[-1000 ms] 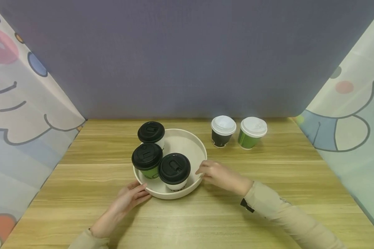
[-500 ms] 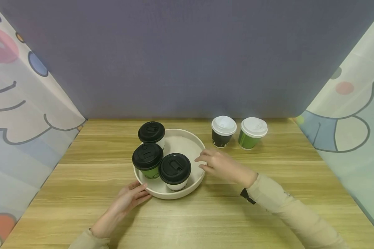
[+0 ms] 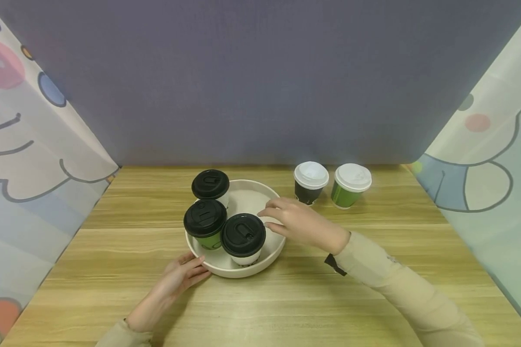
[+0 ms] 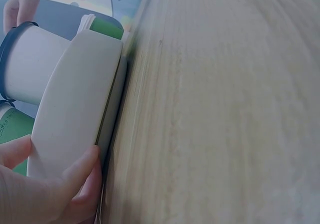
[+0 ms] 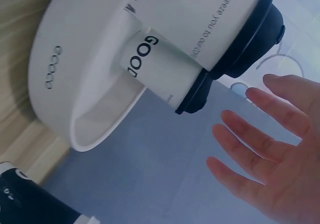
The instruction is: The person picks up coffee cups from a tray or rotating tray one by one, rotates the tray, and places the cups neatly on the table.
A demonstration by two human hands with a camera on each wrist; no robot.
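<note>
A round cream tray (image 3: 236, 273) carries three black-lidded paper cups: a white cup (image 3: 246, 260) in front, a green cup (image 3: 209, 241) at left and another white cup (image 3: 211, 184) behind. My left hand (image 3: 183, 273) holds the tray's near-left edge; in the left wrist view its fingers (image 4: 82, 169) pinch the wall (image 4: 75, 93) from the rim and below. Over the tray's right side hovers my right hand (image 3: 301, 219), fingers loosely spread and holding nothing. In the right wrist view that hand (image 5: 275, 149) is apart from the cups' lids (image 5: 250, 38).
Two smaller cups with white lids, a dark one (image 3: 309, 192) and a green one (image 3: 346, 193), stand at the back right of the wooden table (image 3: 330, 308). A grey panel (image 3: 260, 96) rises behind, with printed cartoon sheets (image 3: 473, 173) at both sides.
My right hand has come off the tray's right rim and moved up and leftward over the tray, near the front white cup. The left hand, tray and cups have stayed in place.
</note>
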